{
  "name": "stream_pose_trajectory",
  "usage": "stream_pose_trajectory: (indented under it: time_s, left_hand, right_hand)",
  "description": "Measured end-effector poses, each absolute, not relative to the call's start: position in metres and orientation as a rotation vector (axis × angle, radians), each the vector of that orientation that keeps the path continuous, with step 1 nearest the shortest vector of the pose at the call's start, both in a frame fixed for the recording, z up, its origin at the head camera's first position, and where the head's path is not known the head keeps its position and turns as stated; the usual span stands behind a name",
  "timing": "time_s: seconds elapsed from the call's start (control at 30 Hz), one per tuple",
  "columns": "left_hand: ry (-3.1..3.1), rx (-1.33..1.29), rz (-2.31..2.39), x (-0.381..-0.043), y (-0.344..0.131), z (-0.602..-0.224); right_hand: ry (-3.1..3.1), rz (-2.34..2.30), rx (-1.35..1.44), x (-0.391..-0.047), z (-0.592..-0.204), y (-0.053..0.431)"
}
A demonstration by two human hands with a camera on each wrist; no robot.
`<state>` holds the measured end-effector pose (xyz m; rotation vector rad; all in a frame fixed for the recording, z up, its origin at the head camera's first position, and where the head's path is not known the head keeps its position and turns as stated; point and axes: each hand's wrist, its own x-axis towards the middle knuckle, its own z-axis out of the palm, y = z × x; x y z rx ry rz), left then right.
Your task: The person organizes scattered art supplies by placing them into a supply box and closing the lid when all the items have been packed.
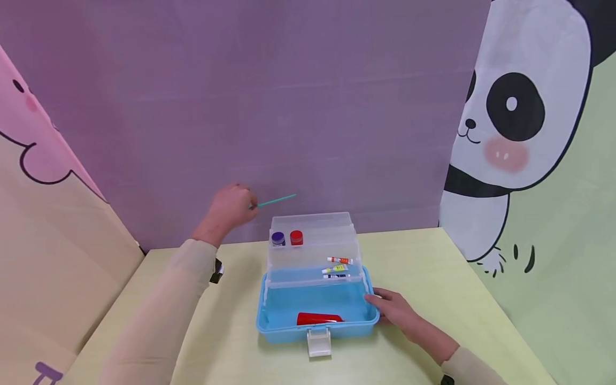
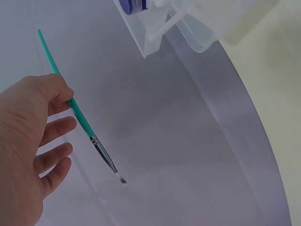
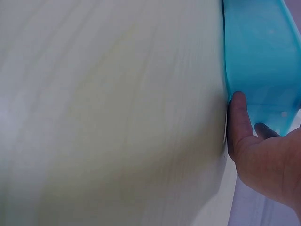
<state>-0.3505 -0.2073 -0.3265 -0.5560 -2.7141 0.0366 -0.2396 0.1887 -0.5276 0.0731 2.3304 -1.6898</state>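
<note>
Pinched between thumb and fingers of my left hand (image 1: 236,205) is a thin paintbrush (image 2: 81,117) with a teal handle, held up in front of the purple backdrop. Its bristle end points down in the left wrist view, and the other fingers are loosely bent. My right hand (image 1: 397,313) grips the right side of a light blue box (image 1: 284,336), thumb at the rim. The box stands open, with clear trays (image 1: 315,222) raised at its back. Inside its base lies a red tapered item (image 1: 317,318). The right wrist view shows fingers against the blue wall (image 3: 263,61).
A purple-lidded jar (image 1: 278,238) and a red jar (image 1: 296,237) sit in the upper tray. Small red, yellow (image 1: 335,269) and dark-labelled paint tubes lie lower on the right. A white latch (image 1: 318,342) hangs at the front. The pale table (image 1: 414,256) ends at the backdrop.
</note>
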Motion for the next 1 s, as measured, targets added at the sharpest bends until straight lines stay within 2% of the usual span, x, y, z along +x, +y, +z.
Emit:
stream_pose_trajectory:
  time_s: [0.27, 1.0]
  left_hand:
    - [-2.723, -0.589, 0.057, -0.356, -0.188, -0.317]
    - [-2.74, -0.614, 0.077, -0.357, -0.144, -0.349]
  right_hand:
    - [2.337, -1.685, 0.063, -0.243, -0.525, 0.189]
    - [2.317, -1.663, 0.027, -0.234, -0.521, 0.194]
